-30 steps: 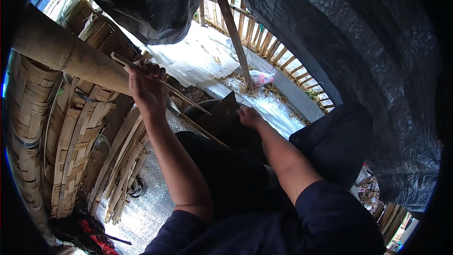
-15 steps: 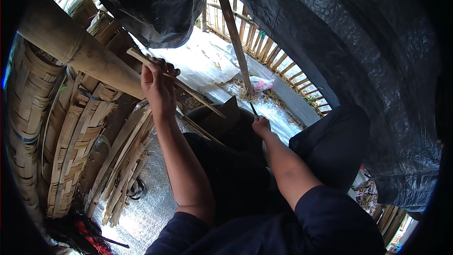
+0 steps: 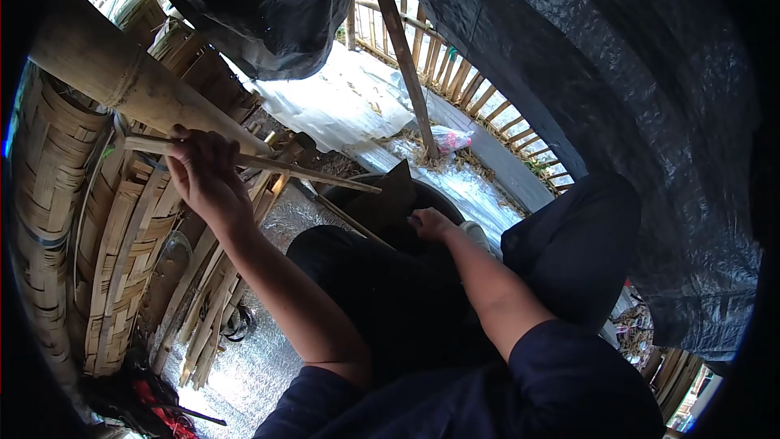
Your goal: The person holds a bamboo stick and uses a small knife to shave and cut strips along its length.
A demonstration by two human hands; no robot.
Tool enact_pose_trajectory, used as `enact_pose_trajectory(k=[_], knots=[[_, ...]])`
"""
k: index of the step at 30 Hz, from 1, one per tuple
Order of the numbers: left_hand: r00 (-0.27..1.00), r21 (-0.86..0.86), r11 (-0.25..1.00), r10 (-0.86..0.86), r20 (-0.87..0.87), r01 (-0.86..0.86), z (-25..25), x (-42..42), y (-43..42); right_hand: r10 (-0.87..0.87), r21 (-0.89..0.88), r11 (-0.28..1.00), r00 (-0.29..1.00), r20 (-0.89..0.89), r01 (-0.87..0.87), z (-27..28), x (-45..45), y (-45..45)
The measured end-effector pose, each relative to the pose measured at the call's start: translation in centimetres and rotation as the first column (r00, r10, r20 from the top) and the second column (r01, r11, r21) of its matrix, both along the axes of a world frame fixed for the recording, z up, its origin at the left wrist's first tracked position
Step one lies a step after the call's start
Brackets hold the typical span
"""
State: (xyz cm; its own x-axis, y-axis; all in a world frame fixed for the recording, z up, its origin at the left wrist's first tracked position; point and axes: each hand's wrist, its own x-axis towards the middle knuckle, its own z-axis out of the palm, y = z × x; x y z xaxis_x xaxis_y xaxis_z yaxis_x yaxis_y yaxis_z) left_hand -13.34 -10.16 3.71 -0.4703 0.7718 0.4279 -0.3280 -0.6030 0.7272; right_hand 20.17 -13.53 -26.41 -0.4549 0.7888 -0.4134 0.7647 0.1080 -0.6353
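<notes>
My left hand (image 3: pixel 207 171) is closed around a slim bamboo stick (image 3: pixel 305 172), which slants across to the right. The stick's far tip hangs over a dark round tub (image 3: pixel 445 202) between my knees. My right hand (image 3: pixel 432 223) makes a fist at the tub, a little below and right of that tip. It grips a slim dark tool, like a knife, whose blade is lost in the shadow now. A dark angular sheet (image 3: pixel 396 187) stands up inside the tub. Another thin strip (image 3: pixel 349 219) leans by the tub's left side.
A thick bamboo pole (image 3: pixel 150 93) crosses at the left above woven bamboo panels (image 3: pixel 122 252). Split bamboo pieces (image 3: pixel 215 317) lie on a silvery sheet (image 3: pixel 272 358). Black tarp (image 3: pixel 650 114) hangs overhead and right. A wooden post (image 3: pixel 402 57) stands ahead, before a bamboo fence (image 3: pixel 487 110).
My left hand has moved left and down with the bamboo stick, which now lies flatter. My right hand has shifted slightly left and down, and its dark tool no longer shows clearly.
</notes>
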Motion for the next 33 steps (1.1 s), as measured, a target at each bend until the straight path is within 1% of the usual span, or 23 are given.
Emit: enact_pose_trajectory(k=[1,2,3,4,6,7,8,9,10,12,13,14,15,18,23,25,26,28,29,30,31,32,33], knots=[[0.991,-0.098,0.987,0.129,0.045,-0.124,-0.5,0.9,0.4,0.002,-0.003,1.000,1.000,0.000,-0.002,-1.4,0.3,0.3],[0.990,-0.099,0.987,0.131,0.043,-0.127,-1.4,0.8,0.8,-0.281,0.145,0.952,0.958,0.058,0.271,-2.9,0.3,0.9],[0.991,-0.103,0.990,0.101,0.082,-0.093,-2.5,0.6,1.4,-0.547,0.299,0.809,0.834,0.070,0.505,-4.0,0.3,1.5],[0.990,-0.109,0.992,0.071,0.119,-0.058,-3.1,0.6,1.8,-0.738,0.269,0.668,0.665,0.118,0.694,-3.1,-0.2,2.5],[0.988,-0.122,0.992,0.052,0.144,-0.034,-4.2,0.7,2.3,-0.650,0.270,0.741,0.757,0.060,0.615,-1.1,-0.2,3.1],[0.983,-0.125,0.992,0.020,0.184,0.003,-4.4,0.8,2.7,-0.651,0.265,0.742,0.757,0.063,0.616,-0.5,-0.2,3.1],[0.974,-0.122,0.992,-0.011,0.226,0.040,-4.7,0.9,3.0,-0.378,0.219,0.907,0.924,0.052,0.359,0.2,-0.2,3.3],[0.965,-0.066,0.991,-0.098,0.242,0.117,-4.7,0.9,3.1,-0.066,0.178,0.982,0.997,0.026,0.060,0.3,-0.1,3.4],[0.965,-0.066,0.991,-0.095,0.243,0.114,-4.7,0.9,3.2,-0.064,0.177,0.982,0.998,0.027,0.058,0.5,-0.2,3.5],[0.920,0.081,0.956,-0.293,0.262,0.281,-4.6,0.9,3.2,-0.422,0.220,0.901,0.874,0.242,0.374,0.0,-0.4,3.7],[0.921,0.078,0.956,-0.292,0.259,0.281,-4.6,1.0,3.2,-0.627,0.239,0.774,0.762,0.164,0.586,-0.9,-0.3,4.0],[0.898,0.082,0.936,-0.352,0.265,0.343,-4.5,1.2,3.1,-0.797,0.235,0.600,0.598,0.086,0.765,-1.6,-0.1,4.3],[0.869,0.085,0.910,-0.412,0.273,0.405,-4.6,1.4,3.1,-0.853,0.230,0.520,0.513,0.094,0.823,-1.6,0.1,4.3],[0.828,0.045,0.855,-0.512,0.230,0.516,-4.6,2.3,3.3,-0.872,0.223,0.484,0.487,0.044,0.846,-1.9,0.6,4.1],[0.825,-0.025,0.831,-0.547,0.142,0.556,-4.6,5.1,4.2,-0.908,0.245,0.386,0.413,-0.071,0.889,-4.6,1.1,4.9],[0.823,-0.101,0.818,-0.556,0.115,0.566,-5.0,6.1,4.5,-0.876,0.268,0.353,0.417,-0.244,0.897,-4.8,0.3,5.6],[0.820,-0.093,0.816,-0.561,0.109,0.571,-5.2,6.7,4.7,-0.865,0.209,0.372,0.419,-0.276,0.905,-4.8,-0.2,6.0],[0.865,-0.208,0.840,-0.491,0.102,0.501,-6.0,7.7,4.8,-0.901,-0.167,0.371,0.311,-0.303,0.913,2.4,-2.4,6.1],[0.817,-0.159,0.802,-0.569,0.092,0.576,-6.6,7.4,5.1,-0.902,-0.167,0.366,0.305,-0.304,0.915,4.5,-3.2,6.1],[0.816,-0.159,0.800,-0.572,0.090,0.578,-6.4,7.8,4.9,-0.890,-0.285,0.380,0.264,-0.372,0.880,6.0,-4.0,6.1],[0.806,-0.131,0.797,-0.571,0.156,0.590,-6.1,8.2,4.5,-0.875,-0.397,0.398,0.213,-0.434,0.827,7.2,-4.7,6.1],[0.792,-0.103,0.794,-0.570,0.220,0.599,-5.8,8.6,4.2,-0.874,-0.399,0.397,0.209,-0.438,0.827,8.4,-5.3,6.0],[0.792,-0.104,0.792,-0.572,0.214,0.601,-5.3,8.9,4.0,-0.849,-0.406,0.463,0.262,-0.459,0.788,9.0,-5.9,5.9]])
